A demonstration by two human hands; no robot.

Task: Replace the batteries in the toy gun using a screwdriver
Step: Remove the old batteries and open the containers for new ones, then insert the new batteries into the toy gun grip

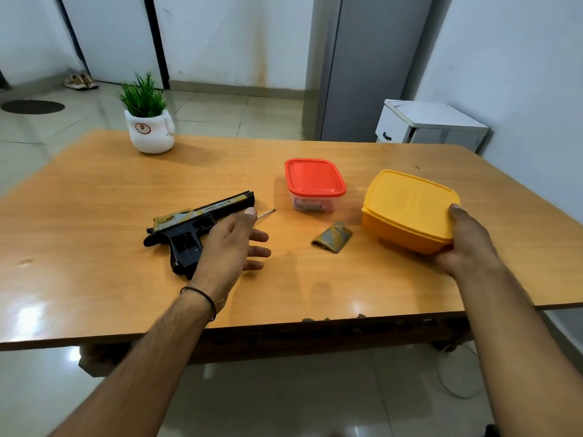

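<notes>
A black and gold toy gun [189, 227] lies on its side on the wooden table [94, 190], its grip compartment uncovered. My left hand [235, 244] hovers open just right of it, fingers spread, hiding most of a screwdriver whose metal tip [266, 213] pokes out beyond my thumb. The removed gold battery cover [332, 237] lies further right. My right hand [463, 244] grips the near right corner of a closed yellow container [407, 206], thumb on its lid. A clear box with a red lid [314, 184] stands behind the cover, small items inside.
A white pot with a green plant [148, 127] stands at the table's far left. Beyond the table are a grey cabinet [362, 67], a small white unit [429, 124] and shoes [81, 82] on the tiled floor. The table's front edge [315, 323] is chipped.
</notes>
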